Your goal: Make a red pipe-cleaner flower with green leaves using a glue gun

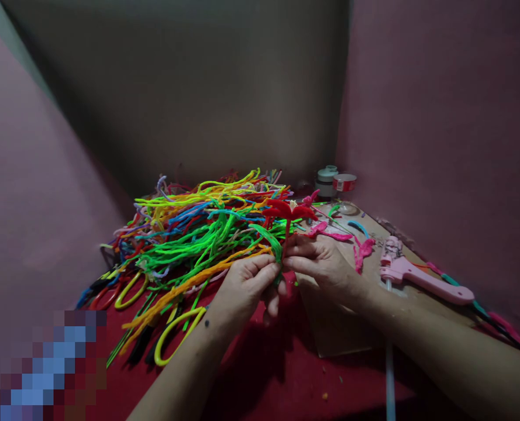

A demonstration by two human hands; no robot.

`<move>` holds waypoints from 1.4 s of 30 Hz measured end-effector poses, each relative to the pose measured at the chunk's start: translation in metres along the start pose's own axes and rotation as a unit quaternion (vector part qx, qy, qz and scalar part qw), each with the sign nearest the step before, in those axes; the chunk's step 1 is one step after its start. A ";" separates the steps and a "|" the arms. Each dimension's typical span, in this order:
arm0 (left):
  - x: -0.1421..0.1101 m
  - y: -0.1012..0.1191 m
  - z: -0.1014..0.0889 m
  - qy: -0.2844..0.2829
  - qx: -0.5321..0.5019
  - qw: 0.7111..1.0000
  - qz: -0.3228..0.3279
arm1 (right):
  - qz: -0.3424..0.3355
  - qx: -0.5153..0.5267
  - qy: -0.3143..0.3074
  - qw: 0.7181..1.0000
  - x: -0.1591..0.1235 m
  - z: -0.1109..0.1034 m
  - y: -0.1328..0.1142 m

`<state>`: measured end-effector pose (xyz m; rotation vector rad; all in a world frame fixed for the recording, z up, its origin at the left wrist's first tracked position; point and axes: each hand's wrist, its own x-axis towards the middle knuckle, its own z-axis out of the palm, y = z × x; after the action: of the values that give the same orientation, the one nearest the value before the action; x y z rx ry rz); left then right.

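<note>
My left hand (247,282) and my right hand (323,263) meet in the middle, both pinching a pipe-cleaner flower. The flower has red petals (286,209) on top and a green pipe cleaner (269,238) bent like a leaf at its stem. My left fingers close on the green leaf and stem from the left. My right fingers pinch the stem from the right, just under the red petals. A big heap of coloured pipe cleaners (189,240) lies right behind and left of my hands.
A pink glue gun (417,278) lies on a cardboard sheet (343,327) at the right, beside pink pipe-cleaner pieces (362,251). Small tape rolls (335,181) stand in the far corner. Pink walls close in on both sides; a red cloth (277,374) covers the surface.
</note>
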<state>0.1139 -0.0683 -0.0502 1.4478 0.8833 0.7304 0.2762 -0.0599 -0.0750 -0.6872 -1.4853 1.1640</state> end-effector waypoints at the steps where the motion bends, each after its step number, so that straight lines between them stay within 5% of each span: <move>1: 0.000 -0.001 -0.002 -0.015 -0.030 0.999 -0.009 | 0.002 0.000 -0.001 1.000 0.000 0.000 0.000; 7: 0.003 -0.006 -0.006 -0.056 -0.129 0.990 -0.029 | -0.036 -0.018 0.018 0.999 0.002 -0.002 0.000; 14: -0.002 -0.005 -0.002 -0.087 -0.160 0.983 0.007 | 0.065 0.175 -0.025 0.982 0.000 0.003 -0.003; 20: -0.001 -0.006 0.000 -0.090 -0.160 0.983 0.010 | 0.101 0.203 -0.049 0.973 0.000 0.003 0.001; 26: 0.001 -0.006 0.014 0.102 0.073 0.987 0.096 | 0.078 0.202 0.062 0.974 -0.002 0.010 0.008; 30: 0.001 -0.017 0.018 0.214 0.302 0.898 0.238 | 0.042 0.181 0.121 0.975 -0.004 0.017 0.012; 33: 0.001 -0.021 0.016 0.228 0.360 0.852 0.304 | 0.005 0.154 0.117 0.981 -0.006 0.018 0.012; 39: -0.004 -0.009 0.016 0.170 0.134 0.963 0.158 | 0.019 0.140 0.029 0.989 -0.007 0.013 0.001; 42: -0.007 -0.003 0.015 0.118 0.018 0.989 0.085 | 0.020 0.177 0.003 0.984 -0.004 0.009 -0.003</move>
<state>0.1228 -0.0827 -0.0542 1.5008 0.9648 1.0348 0.2695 -0.0672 -0.0736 -0.4761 -1.2195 1.4109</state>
